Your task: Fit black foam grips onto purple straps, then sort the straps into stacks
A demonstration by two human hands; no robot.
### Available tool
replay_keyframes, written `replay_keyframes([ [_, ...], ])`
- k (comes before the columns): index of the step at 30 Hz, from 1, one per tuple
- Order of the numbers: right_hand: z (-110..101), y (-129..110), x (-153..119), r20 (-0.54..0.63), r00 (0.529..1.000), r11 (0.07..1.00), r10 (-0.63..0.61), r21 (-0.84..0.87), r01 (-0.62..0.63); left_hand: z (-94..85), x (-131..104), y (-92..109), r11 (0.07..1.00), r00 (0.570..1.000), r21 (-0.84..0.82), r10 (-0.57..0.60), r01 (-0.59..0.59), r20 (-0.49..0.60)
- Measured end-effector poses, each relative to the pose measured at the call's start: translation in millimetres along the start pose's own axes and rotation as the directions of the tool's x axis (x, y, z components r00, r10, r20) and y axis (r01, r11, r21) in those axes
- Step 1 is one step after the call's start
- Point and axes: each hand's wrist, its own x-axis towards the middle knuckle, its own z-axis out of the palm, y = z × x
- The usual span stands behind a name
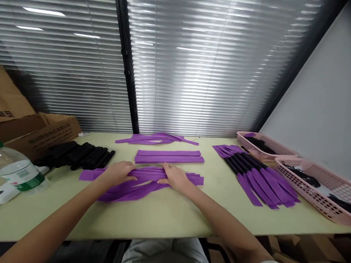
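Observation:
Several purple strips (pixel 148 174) lie in a loose bundle near the middle of the table. My left hand (pixel 118 174) is closed on the left part of this bundle, thumb toward the right. On its right part rests my right hand (pixel 174 176), thumb and fingers pinching the strips. Some strips sag in a curve below the hands. Just beyond, flat purple strips (pixel 168 156) lie side by side, and farther back is a loose purple pile (pixel 156 138). To the right, purple strips with black sleeves (pixel 245 163) are fanned out.
Black sleeves (pixel 82 155) are heaped at the left, beside a cardboard box (pixel 45 135) and a plastic bottle (pixel 20 170) with a green cap. Two pink baskets (pixel 311 169) with black items stand along the right of the pale table (pixel 124 222). Blinds rise behind.

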Motion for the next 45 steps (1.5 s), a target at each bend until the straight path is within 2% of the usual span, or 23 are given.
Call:
replay_keyframes([
  [3, -4.9, -4.7, -21.9, -0.073, 0.996, 0.99, -0.053, -0.133, 0.043, -4.7, -28.5, 20.4, 0.996, 0.996, 0.072, -0.042, 0.048, -0.078],
  [5, -7.4, -4.8, -34.8, -0.063, 0.982, 0.963, -0.18, -0.212, 0.163, -5.9, -44.4, 30.3, 0.997, 0.997, 0.069, -0.016, 0.021, -0.08],
  [9, -1.9, 1.8, -45.0, -0.004, 0.885, 0.852, -0.465, -0.273, 0.446, -5.7, -54.5, 36.7, 0.988, 0.985, 0.028, 0.15, -0.149, -0.079],
  [12, 9.5, 8.4, -42.0, 0.037, 0.852, 0.818, -0.523, -0.259, 0.513, -3.4, -46.2, 37.6, 0.959, 0.96, -0.057, 0.28, -0.279, 0.004],
  [15, 16.3, 12.8, -37.3, 0.056, 0.891, 0.868, -0.45, -0.207, 0.451, 0.1, -37.6, 43.1, 0.941, 0.944, -0.118, 0.326, -0.318, 0.055],
  [19, 12.5, 14.5, -31.2, 0.016, 0.971, 0.963, -0.237, -0.128, 0.237, 1.8, -37.0, 56.7, 0.97, 0.968, -0.015, 0.242, -0.242, 0.066],
  [22, 7.0, 15.5, -26.1, 0.1, 0.98, 0.981, -0.171, -0.075, 0.179, 2.5, -39.1, 64.6, 0.986, 0.985, 0.065, 0.145, -0.151, 0.098],
  [25, 4.8, 16.2, -23.7, 0.135, 0.981, 0.99, -0.14, -0.018, 0.143, 6.7, -38.6, 65.3, 0.998, 0.996, 0.048, 0.029, -0.033, 0.083],
  [28, 6.6, 13.6, -26.1, 0.074, 0.991, 0.994, -0.111, 0.0, 0.111, 13.2, -36.3, 60.3, 0.996, 0.993, 0.016, -0.093, 0.093, 0.067],
  [31, 11.5, 9.1, -31.2, -0.019, 0.988, 0.986, -0.152, -0.073, 0.15, 19.2, -33.7, 53.2, 0.996, 0.996, 0.03, -0.085, 0.084, 0.04],
  [35, 23.3, 8.0, -37.7, -0.074, 0.944, 0.925, -0.321, -0.238, 0.295, 23.7, -31.2, 45.0, 0.995, 0.995, 0.031, 0.093, -0.094, 0.034],
  [38, 32.5, 10.5, -43.5, -0.05, 0.913, 0.875, -0.404, -0.313, 0.37, 23.6, -32.9, 45.0, 0.959, 0.96, -0.045, 0.279, -0.278, 0.006],
  [40, 34.4, 11.5, -48.7, -0.084, 0.878, 0.828, -0.471, -0.386, 0.407, 21.6, -36.8, 50.0, 0.943, 0.943, -0.044, 0.326, -0.329, -0.061],
  [42, 30.4, 11.2, -54.6, -0.182, 0.81, 0.769, -0.558, -0.481, 0.421, 17.8, -42.4, 57.9, 0.95, 0.944, -0.003, 0.31, -0.313, -0.114],
  [45, 13.1, 9.4, -61.1, -0.337, 0.674, 0.7, -0.658, -0.605, 0.381, 8.0, -50.6, 68.9, 0.955, 0.939, 0.134, 0.287, -0.265, -0.191],
])
